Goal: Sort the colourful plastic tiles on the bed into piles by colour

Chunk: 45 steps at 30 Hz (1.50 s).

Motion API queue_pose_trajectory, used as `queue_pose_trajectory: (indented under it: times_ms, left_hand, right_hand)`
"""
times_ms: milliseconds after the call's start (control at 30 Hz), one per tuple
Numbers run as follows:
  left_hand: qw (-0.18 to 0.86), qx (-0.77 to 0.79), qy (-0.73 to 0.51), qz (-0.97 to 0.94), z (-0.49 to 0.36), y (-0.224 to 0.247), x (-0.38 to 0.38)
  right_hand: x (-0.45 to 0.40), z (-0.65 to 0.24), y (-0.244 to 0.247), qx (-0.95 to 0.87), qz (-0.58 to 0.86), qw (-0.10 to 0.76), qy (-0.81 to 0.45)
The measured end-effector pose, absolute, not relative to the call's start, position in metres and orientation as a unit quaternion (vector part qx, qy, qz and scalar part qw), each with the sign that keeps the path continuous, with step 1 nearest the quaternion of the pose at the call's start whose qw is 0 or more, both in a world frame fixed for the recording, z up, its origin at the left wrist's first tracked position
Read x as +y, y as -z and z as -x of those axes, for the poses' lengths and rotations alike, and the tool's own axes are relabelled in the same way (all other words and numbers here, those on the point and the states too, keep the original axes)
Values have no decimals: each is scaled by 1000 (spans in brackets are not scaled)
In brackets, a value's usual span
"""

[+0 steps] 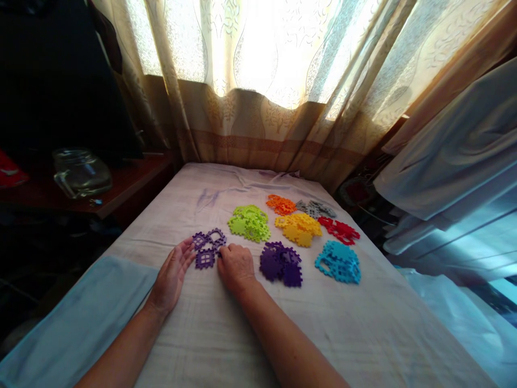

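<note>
Several flat purple toothed building pieces with window-like cut-outs lie on the sheet between my hands. My left hand is at their left side, palm turned inward and fingers stretched out; its fingertips are close to the upper left piece. On the other side, my right hand has its fingers curled down over a purple toothed piece, of which only a dark edge shows at the fingertips. Just right of that hand is a pile of dark purple toothed pieces.
Further piles of toothed pieces are lime green, yellow, orange, grey, red and blue. A glass jar stands on a dark desk at left. Curtains hang behind the bed.
</note>
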State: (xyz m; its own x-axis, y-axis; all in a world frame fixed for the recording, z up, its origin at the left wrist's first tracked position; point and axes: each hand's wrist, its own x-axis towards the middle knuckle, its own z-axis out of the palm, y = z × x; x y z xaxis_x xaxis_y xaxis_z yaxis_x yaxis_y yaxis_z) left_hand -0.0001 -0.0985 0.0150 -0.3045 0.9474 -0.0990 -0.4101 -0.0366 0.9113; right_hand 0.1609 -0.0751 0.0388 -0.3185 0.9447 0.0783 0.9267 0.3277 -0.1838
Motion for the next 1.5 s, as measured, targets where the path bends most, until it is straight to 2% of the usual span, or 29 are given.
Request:
queue_pose_trajectory:
  times_ms: [233, 333, 600, 800, 967, 1067, 1267, 1367, 1500]
  left_hand:
    - [508, 478, -651, -300, -1, -18, -99]
    - [507, 477, -653, -299, 0, -18, -99]
    - [502, 478, -649, -312, 0, -17, -99]
    - [512, 473, -655, -292, -1, -19, -99]
    - [512, 468, -657, -296, -2, -19, -101]
    - [516, 469, -650, -302, -2, -18, -102]
    - [523, 465, -647, -301, -2, -18, -103]
    - [525, 464, -647, -302, -1, -18, -103]
    - [525, 465, -649, -296, -1, -18, -102]
  right_hand:
    - [-82, -185, -36, -811, 580, 74, -33]
    - [-90, -201, -31, -807, 579, 118, -15]
    - [-104, -285, -29, -725, 608, 317, 64]
    - [-104, -334, -17, -689, 637, 333, 94]
    - [-104, -316, -22, -700, 611, 357, 96]
    - [-106, -277, -29, -749, 564, 343, 58]
    - [-102, -192, -27, -841, 481, 244, -44]
    - [-96, -172, -23, -851, 478, 206, -67]
    - [-93, -169, -19, -851, 479, 204, -70]
